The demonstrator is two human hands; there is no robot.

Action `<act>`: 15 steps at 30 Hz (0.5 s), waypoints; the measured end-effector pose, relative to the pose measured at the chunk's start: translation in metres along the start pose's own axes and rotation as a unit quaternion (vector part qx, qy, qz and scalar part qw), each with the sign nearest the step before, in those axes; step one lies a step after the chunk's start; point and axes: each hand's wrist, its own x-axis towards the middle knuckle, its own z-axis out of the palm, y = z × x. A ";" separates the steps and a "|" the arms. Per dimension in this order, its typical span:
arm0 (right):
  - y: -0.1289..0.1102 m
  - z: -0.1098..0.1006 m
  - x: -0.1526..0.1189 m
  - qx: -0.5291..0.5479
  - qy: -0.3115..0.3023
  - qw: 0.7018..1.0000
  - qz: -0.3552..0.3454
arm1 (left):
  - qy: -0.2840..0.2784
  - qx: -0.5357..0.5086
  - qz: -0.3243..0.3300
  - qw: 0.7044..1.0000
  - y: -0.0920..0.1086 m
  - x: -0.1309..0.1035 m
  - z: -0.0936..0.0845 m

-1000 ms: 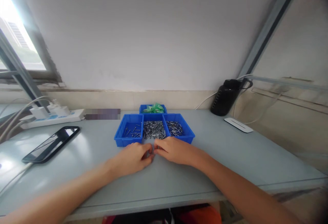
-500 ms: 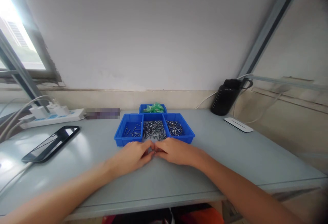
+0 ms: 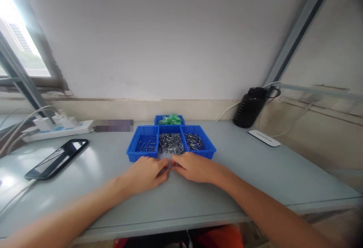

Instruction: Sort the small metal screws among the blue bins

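Observation:
My left hand [image 3: 150,173] and my right hand [image 3: 194,167] meet just in front of the blue bins, fingertips a short gap apart. Each hand is closed in a pinch. A thin, shiny bit of metal shows at the fingertips, too small to name. Directly behind my hands, the middle blue bin [image 3: 169,129] holds a heap of metal screws [image 3: 171,142]. To its left, another blue bin [image 3: 132,149] has a loose scatter of screws. More screws fill much of the right blue bin [image 3: 209,150].
Behind these, a smaller blue bin [image 3: 157,120] contains green plastic packets [image 3: 171,119]. A phone [image 3: 58,159] and a power strip [image 3: 82,128] lie at the left. A black bottle [image 3: 248,108] and a white flat device [image 3: 264,138] are on the right of the table [image 3: 227,202].
My fingertips have drawn slightly apart, the left hand shifting a little to the left, so a small gap shows between them. The bins have not moved.

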 end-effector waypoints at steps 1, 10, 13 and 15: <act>0.000 0.000 0.000 0.001 0.002 1.000 0.000 | -0.002 0.012 0.001 1.000 0.000 0.000 0.000; -0.004 -0.002 0.000 -0.034 0.043 0.998 -0.035 | -0.013 0.021 0.003 1.000 0.002 -0.001 0.000; -0.003 -0.001 0.000 -0.036 0.041 0.998 -0.035 | -0.017 0.017 0.007 1.000 0.003 -0.001 0.000; 0.000 0.000 0.001 -0.034 0.031 0.998 -0.031 | -0.017 0.018 0.005 1.000 0.003 -0.001 0.000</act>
